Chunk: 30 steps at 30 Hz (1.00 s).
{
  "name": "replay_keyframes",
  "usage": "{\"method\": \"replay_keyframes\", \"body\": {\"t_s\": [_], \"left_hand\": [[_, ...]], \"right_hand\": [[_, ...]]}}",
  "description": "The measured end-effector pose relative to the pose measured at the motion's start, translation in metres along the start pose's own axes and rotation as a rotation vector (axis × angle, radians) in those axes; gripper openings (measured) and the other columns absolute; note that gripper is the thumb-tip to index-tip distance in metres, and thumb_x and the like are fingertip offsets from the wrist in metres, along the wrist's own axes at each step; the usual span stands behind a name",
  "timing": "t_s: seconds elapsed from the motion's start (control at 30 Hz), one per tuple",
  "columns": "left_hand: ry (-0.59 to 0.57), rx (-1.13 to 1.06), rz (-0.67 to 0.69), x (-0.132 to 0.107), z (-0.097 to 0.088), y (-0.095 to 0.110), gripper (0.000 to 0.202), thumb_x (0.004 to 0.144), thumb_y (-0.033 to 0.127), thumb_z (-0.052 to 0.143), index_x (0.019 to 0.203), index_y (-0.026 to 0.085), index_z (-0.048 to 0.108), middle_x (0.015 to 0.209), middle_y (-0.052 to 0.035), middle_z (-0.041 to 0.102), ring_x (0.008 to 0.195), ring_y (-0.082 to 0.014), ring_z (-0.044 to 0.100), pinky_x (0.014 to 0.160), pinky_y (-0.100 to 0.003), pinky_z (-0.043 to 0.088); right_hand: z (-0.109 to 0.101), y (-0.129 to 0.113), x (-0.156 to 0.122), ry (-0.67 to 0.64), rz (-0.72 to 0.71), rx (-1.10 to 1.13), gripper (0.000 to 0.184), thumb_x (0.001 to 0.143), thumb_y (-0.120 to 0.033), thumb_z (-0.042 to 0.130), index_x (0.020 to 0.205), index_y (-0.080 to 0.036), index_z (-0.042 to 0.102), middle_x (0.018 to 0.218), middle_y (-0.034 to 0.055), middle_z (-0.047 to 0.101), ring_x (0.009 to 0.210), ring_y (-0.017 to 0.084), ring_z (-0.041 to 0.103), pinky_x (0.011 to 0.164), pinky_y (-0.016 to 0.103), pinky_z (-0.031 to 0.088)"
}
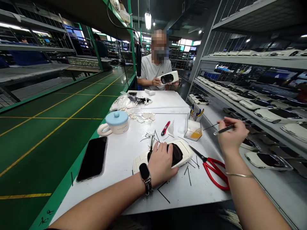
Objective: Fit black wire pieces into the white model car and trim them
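A white model car with a dark roof and windows lies on the white table before me. My left hand is laid over its middle, fingers on the far side and thumb on the near side, holding it down. Raised to the right of the car, my right hand pinches a slim dark pen-like tool with a shiny tip; its exact kind cannot be made out. A thin black strip sticks out leftward from the same fingers. Red-handled scissors lie open between the car and my right forearm.
Cut black strips are scattered round the car. Beyond it lie a red utility knife and a clear box. A lidded mug and phone stand left. A co-worker holds another car body opposite. Shelves of cars line the right.
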<state>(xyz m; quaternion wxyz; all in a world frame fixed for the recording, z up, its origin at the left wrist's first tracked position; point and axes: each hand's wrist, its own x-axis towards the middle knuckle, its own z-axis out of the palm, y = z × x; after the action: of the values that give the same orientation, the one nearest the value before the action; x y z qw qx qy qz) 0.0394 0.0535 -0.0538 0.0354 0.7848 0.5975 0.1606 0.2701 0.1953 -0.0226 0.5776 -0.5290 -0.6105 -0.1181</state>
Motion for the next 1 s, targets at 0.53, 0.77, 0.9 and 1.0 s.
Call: {"method": "replay_keyframes", "body": {"t_s": [0.53, 0.77, 0.9, 1.0], "left_hand": [[-0.096, -0.121, 0.260, -0.028, -0.015, -0.028, 0.084, 0.055, 0.031, 0.067, 0.130, 0.011, 0.035, 0.126, -0.0175, 0.050, 0.116, -0.0305, 0.047, 0.109, -0.050, 0.031], [-0.130, -0.040, 0.452, -0.036, -0.032, -0.039, 0.082, 0.065, 0.030, 0.066, 0.137, 0.019, 0.028, 0.133, -0.0122, 0.050, 0.126, -0.0273, 0.044, 0.114, -0.054, 0.017], [0.046, 0.087, 0.269, -0.044, -0.036, -0.053, 0.056, 0.082, 0.023, 0.056, 0.134, 0.018, 0.035, 0.128, -0.0128, 0.054, 0.119, -0.0252, 0.050, 0.108, -0.051, 0.031], [0.020, -0.066, 0.030, -0.055, -0.040, -0.059, 0.045, 0.089, 0.026, 0.046, 0.132, 0.020, 0.036, 0.122, -0.0105, 0.058, 0.112, -0.0237, 0.056, 0.096, -0.045, 0.045]], "right_hand": [[-0.030, -0.052, -0.099, -0.939, 0.083, 0.418, 0.027, 0.086, -0.041, 0.053, 0.105, -0.023, 0.052, 0.135, 0.0097, 0.050, 0.124, 0.025, 0.046, 0.103, 0.046, 0.035], [-0.083, -0.076, -0.154, -0.940, 0.260, 0.278, 0.037, 0.090, -0.047, 0.047, 0.117, -0.022, 0.050, 0.108, 0.0090, 0.062, 0.102, 0.025, 0.060, 0.084, 0.040, 0.050], [-0.119, -0.084, -0.191, -0.818, 0.163, 0.266, 0.030, 0.086, -0.042, 0.055, 0.109, -0.021, 0.052, 0.118, 0.0134, 0.061, 0.104, 0.027, 0.062, 0.081, 0.037, 0.055], [-0.131, -0.091, -0.210, -1.045, -0.107, 0.578, 0.014, 0.083, -0.034, 0.061, 0.090, -0.023, 0.058, 0.132, 0.0108, 0.054, 0.112, 0.025, 0.059, 0.086, 0.030, 0.054]]}}
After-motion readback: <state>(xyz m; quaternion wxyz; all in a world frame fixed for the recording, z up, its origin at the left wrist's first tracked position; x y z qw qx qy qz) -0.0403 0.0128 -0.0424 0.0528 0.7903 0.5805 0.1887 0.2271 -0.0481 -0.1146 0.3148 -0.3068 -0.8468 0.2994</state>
